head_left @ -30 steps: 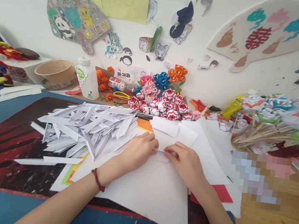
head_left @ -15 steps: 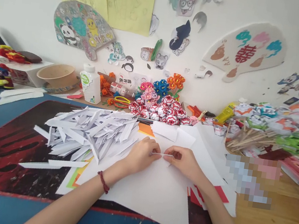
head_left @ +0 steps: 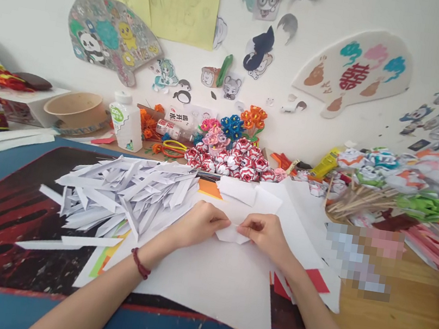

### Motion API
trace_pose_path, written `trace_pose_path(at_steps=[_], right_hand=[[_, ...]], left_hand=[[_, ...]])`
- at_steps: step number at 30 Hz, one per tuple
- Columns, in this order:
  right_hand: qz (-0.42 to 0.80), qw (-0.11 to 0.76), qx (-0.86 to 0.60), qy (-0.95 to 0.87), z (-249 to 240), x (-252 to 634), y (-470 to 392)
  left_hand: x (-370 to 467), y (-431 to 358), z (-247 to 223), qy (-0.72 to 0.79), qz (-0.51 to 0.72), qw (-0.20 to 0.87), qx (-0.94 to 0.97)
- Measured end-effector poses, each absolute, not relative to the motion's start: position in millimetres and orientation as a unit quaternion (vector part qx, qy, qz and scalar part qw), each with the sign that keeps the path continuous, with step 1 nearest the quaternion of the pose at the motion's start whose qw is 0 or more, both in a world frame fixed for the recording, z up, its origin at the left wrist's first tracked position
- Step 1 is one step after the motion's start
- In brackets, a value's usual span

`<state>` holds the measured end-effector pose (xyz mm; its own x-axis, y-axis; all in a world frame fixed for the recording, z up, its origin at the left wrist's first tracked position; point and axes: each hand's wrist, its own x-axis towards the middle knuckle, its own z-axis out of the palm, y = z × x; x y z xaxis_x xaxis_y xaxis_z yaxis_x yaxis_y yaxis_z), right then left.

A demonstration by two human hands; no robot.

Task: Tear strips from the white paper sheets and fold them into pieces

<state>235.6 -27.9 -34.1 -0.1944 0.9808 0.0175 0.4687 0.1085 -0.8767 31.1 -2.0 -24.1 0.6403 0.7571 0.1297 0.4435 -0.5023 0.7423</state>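
My left hand (head_left: 204, 223) and my right hand (head_left: 264, 234) meet over white paper sheets (head_left: 209, 289), each pinching the upper edge of one small white paper piece (head_left: 232, 236). The piece hangs between the fingertips with its lower corners cut at a slant; part of it is behind the fingers. To the left of my left hand lies a heap of folded white paper strips (head_left: 124, 194). A dark red braided bracelet (head_left: 140, 264) is on my left wrist.
A white bottle (head_left: 126, 123) and a tan bowl (head_left: 74, 110) stand behind the heap. Red-and-white paper flowers (head_left: 240, 159) line the back by the wall. Thin wooden sticks (head_left: 362, 202) and more paper flowers (head_left: 388, 167) crowd the right. Red paper (head_left: 317, 281) shows under the sheets.
The paper piece was seen nearly edge-on as a thin line and now shows its flat face below my fingers. The whole view has shifted slightly.
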Motion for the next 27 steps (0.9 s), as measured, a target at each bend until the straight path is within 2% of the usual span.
trace_pose_path(at_steps=[6, 13, 18, 27], right_hand=[[0.359, 0.328, -0.5, -0.717, -29.9, 233.2, -31.1], [0.341, 0.374, -0.504, -0.7, -27.6, 230.9, -32.7], [0.376, 0.332, -0.485, -0.716, -30.2, 230.4, -31.8], [0.386, 0.328, -0.478, -0.718, -28.6, 238.2, -29.5]], left_hand=[[28.6, -0.7, -21.1, 0.368, 0.23, 0.363, 0.825], [27.1, 3.3, -20.3, 0.397, 0.247, 0.437, 0.768], [29.2, 0.3, -18.1, 0.402, 0.253, 0.42, 0.774], [27.1, 6.5, -19.5, 0.414, 0.284, 0.444, 0.742]])
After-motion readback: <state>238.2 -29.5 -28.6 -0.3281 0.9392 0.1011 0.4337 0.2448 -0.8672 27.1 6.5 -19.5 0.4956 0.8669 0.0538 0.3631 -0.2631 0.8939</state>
